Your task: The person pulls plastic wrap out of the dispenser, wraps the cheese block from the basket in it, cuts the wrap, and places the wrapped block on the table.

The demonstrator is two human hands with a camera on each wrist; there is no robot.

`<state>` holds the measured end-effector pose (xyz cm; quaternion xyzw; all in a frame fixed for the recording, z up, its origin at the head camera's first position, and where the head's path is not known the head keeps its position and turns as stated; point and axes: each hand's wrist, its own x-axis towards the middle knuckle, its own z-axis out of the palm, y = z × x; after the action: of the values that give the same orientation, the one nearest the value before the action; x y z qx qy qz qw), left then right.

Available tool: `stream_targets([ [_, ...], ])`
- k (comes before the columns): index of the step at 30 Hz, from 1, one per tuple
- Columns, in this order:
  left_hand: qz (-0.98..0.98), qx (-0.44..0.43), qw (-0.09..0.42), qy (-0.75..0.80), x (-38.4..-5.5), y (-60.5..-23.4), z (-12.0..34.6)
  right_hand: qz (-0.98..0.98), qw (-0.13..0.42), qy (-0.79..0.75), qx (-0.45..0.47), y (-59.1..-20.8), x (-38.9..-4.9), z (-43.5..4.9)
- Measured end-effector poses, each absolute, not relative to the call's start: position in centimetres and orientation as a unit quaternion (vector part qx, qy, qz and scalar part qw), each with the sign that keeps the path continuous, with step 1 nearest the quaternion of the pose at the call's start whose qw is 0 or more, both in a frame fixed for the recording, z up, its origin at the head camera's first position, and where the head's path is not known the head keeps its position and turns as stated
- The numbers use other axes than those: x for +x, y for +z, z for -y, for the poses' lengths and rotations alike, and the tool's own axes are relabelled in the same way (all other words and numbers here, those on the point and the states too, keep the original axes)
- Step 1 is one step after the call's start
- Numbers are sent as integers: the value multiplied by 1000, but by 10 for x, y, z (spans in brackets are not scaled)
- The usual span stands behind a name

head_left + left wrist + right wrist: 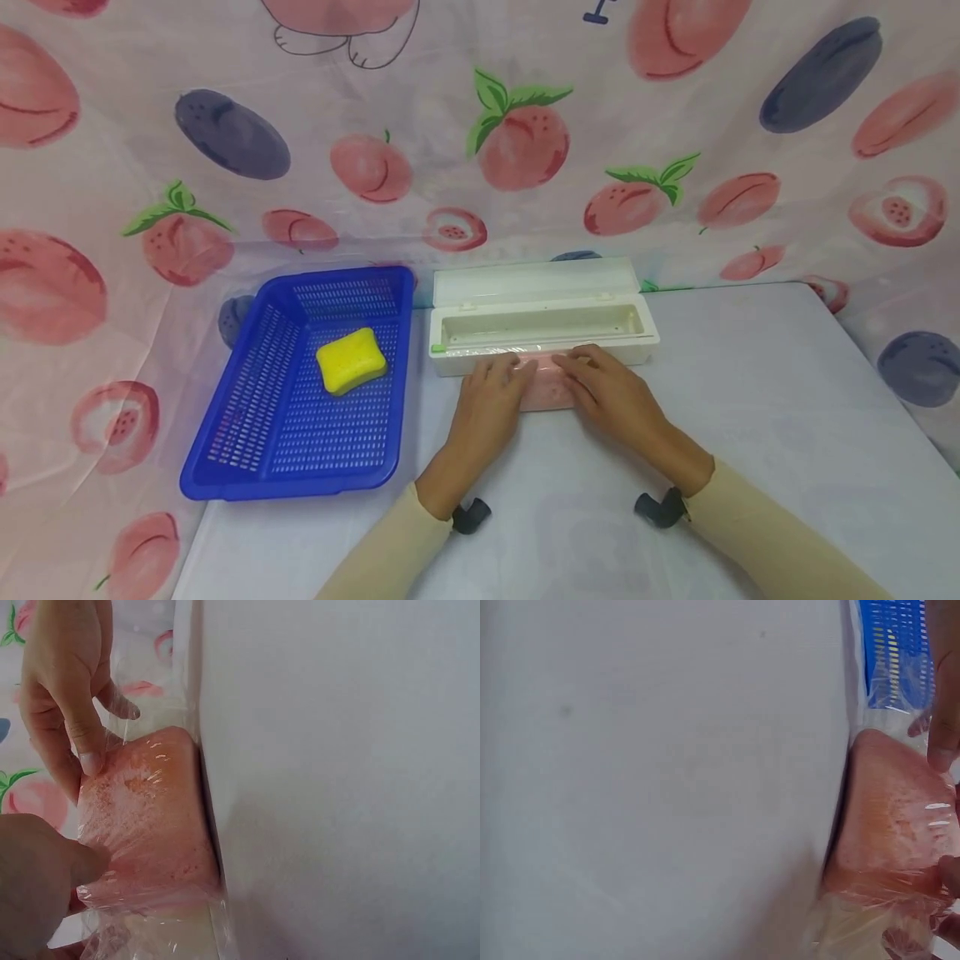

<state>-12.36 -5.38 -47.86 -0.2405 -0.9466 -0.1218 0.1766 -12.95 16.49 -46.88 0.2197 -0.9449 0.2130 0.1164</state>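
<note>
While left hand [483,400] and right hand [618,392] pinch film [112,936] over the pink block [546,393], just below mid-frame, looks like wrapping's underway; next move probably calls for tucking edges snugly.

From above, the head camera looks forward and down across the whole white-covered table [772,433], while the left wrist's faces rightward and the right wrist's leftward (both pictures lie sideways), sharing a close-up of the film-covered pink sponge [154,817].
</note>
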Motion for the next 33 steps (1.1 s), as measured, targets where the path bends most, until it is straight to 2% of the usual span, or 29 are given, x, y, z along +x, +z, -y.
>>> stream_targets([
  [4,949,-208,148,-185,-121,-477,58,943,139,204,224,-465,-131,-163],
  [9,931,-58,145,-331,-117,-475,65,935,164,225,217,-451,-137,-152],
  [11,913,10,146,-380,-115,-475,68,932,161,246,213,-445,-140,-145],
  [14,883,61,157,-438,-116,-478,73,928,147,270,211,-437,-146,-129],
  [18,853,70,160,-493,-120,-484,78,930,111,272,220,-428,-159,-101],
  [26,805,89,99,-579,-134,-500,88,935,26,271,227,-430,-193,-48],
  [33,794,82,104,-593,-144,-512,97,938,-45,291,183,-442,-220,-24],
])
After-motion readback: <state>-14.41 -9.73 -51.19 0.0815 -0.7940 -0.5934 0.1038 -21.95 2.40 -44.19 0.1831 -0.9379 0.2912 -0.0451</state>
